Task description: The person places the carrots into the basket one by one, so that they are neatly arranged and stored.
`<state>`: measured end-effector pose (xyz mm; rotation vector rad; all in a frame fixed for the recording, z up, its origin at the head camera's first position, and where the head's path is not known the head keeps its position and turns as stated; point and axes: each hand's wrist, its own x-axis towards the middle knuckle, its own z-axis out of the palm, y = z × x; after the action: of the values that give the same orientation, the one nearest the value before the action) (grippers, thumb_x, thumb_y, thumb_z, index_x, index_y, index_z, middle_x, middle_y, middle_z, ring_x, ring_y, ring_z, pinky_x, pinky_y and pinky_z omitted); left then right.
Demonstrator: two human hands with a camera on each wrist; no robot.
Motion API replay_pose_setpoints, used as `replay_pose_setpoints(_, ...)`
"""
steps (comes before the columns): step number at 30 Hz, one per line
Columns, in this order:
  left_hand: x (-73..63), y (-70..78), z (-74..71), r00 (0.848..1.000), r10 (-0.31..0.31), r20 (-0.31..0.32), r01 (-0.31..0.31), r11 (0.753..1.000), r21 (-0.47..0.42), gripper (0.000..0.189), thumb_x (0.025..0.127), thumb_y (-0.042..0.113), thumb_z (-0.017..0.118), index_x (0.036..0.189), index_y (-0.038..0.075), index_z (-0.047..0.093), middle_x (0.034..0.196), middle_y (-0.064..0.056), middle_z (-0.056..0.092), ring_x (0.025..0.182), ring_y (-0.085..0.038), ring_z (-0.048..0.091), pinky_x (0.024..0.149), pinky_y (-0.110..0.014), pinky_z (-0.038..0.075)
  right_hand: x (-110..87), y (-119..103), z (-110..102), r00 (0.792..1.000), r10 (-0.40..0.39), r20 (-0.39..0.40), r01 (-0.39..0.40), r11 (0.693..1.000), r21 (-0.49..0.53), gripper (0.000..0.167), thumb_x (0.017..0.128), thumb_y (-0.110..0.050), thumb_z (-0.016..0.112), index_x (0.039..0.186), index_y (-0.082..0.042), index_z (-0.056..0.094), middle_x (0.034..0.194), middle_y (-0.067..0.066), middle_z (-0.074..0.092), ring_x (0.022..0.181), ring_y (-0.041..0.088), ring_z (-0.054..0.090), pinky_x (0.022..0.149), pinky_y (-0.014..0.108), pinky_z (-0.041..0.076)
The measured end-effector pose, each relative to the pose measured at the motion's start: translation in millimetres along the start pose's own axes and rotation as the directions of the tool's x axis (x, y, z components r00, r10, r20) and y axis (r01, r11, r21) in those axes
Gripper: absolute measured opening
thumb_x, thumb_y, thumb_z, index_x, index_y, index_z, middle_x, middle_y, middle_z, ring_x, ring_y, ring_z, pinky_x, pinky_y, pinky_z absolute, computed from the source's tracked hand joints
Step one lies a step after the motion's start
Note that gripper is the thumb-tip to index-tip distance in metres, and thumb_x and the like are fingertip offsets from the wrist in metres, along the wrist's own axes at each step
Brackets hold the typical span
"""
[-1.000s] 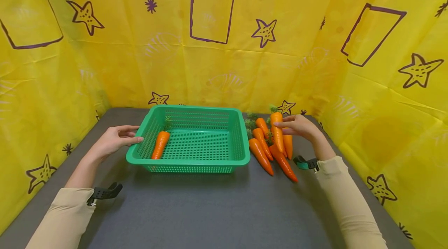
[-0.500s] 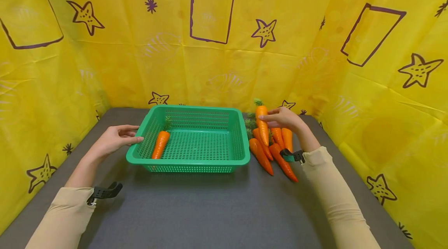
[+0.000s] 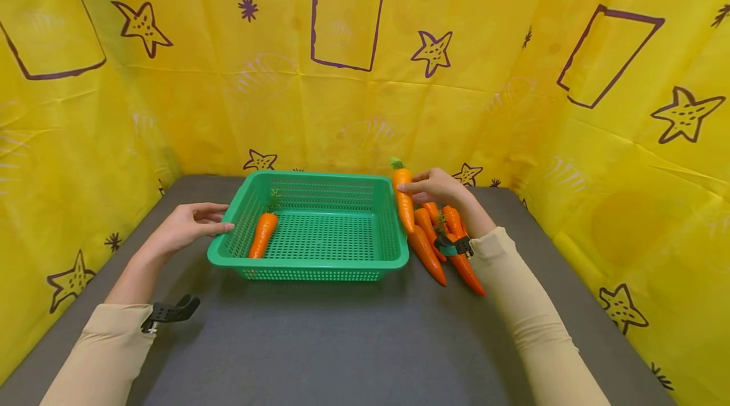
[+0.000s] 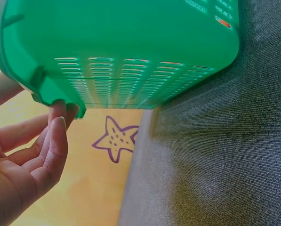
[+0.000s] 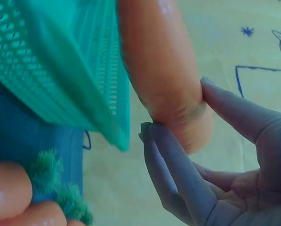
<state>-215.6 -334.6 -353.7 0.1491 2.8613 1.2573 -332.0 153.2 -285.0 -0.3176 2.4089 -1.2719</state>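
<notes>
A green plastic basket [image 3: 319,264] with slotted walls stands on the table. My left hand [image 3: 185,230] grips its left rim, thumb on the inner side and fingers under the lip, as the left wrist view shows of the rim [image 4: 46,89]. Inside, one orange carrot [image 3: 263,235] with a green top lies along the left side. With thumb and fingers my right hand [image 3: 436,188] pinches another carrot [image 3: 403,200], held top up, overlapping the basket's right rim in the head view. In the right wrist view that carrot [image 5: 164,61] is beside the basket wall [image 5: 60,70].
Several more carrots [image 3: 426,254] lie in a pile right of the basket, partly under my right wrist. The grey table [image 3: 319,342] is enclosed by yellow curtains [image 3: 353,114] with starfish drawings at the back and both sides.
My right hand has carried the pinched carrot left, from above the pile to the basket's right rim. The left hand and the basket have stayed in place.
</notes>
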Motion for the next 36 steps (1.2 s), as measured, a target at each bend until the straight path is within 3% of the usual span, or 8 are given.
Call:
replay_pose_setpoints(9,-1.1,3.1,-3.0,1.0,0.016,0.007,-0.017,1.0,0.024,0.067,0.085,0.037,0.071,0.135,-0.002,0.049,0.12,-0.025,0.061,0.092,0.001,0.057,0.077,-0.019,0.047,16.7,-16,23,0.999,-0.023,0.047,0.021,0.999,0.036,0.064,0.087,-0.029,0.07,0.136,0.006,0.046,0.128,0.021,0.058,0.106,0.026,0.065,0.091,0.036,0.051)
replay_pose_setpoints(16,-3.3,7.5,-3.2,1.0,0.023,-0.001,-0.023,0.999,0.038,0.067,0.085,0.037,0.071,0.134,-0.003,0.05,0.119,-0.025,0.062,0.095,-0.006,0.06,0.083,-0.031,0.048,27.5,-28,41,0.996,-0.038,0.082,0.035,0.999,0.031,0.058,0.086,-0.029,0.07,0.132,0.002,0.052,0.127,0.018,0.058,0.104,0.026,0.065,0.091,0.037,0.05)
replay_pose_setpoints(23,-3.9,8.1,-2.4,1.0,0.018,-0.003,-0.018,1.0,0.019,0.067,0.084,0.036,0.071,0.133,-0.004,0.05,0.119,-0.025,0.062,0.088,0.006,0.057,0.077,-0.02,0.047,42.2,-35,56,0.992,-0.017,0.121,0.013,0.999,0.033,0.059,0.085,-0.029,0.072,0.131,0.003,0.052,0.122,0.017,0.061,0.096,0.022,0.068,0.094,0.04,0.048)
replay_pose_setpoints(29,-3.8,8.1,-2.3,1.0,0.018,-0.008,-0.018,1.0,0.017,0.067,0.084,0.036,0.071,0.133,-0.004,0.05,0.118,-0.026,0.062,0.087,0.007,0.056,0.077,-0.018,0.046,52.4,-41,70,0.99,0.001,0.142,-0.002,1.0,0.007,0.057,0.083,-0.03,0.073,0.126,0.004,0.056,0.119,0.015,0.062,0.094,0.021,0.069,0.087,0.034,0.052)
replay_pose_setpoints(36,-3.3,6.9,-1.6,1.0,0.023,-0.011,-0.023,0.999,0.025,0.067,0.084,0.036,0.072,0.133,-0.005,0.05,0.118,-0.026,0.062,0.089,0.002,0.058,0.079,-0.023,0.048,64.7,-47,89,0.986,0.018,0.166,-0.026,0.999,0.044,0.054,0.082,-0.025,0.075,0.122,0.005,0.059,0.115,0.017,0.064,0.091,0.022,0.07,0.091,0.038,0.051)
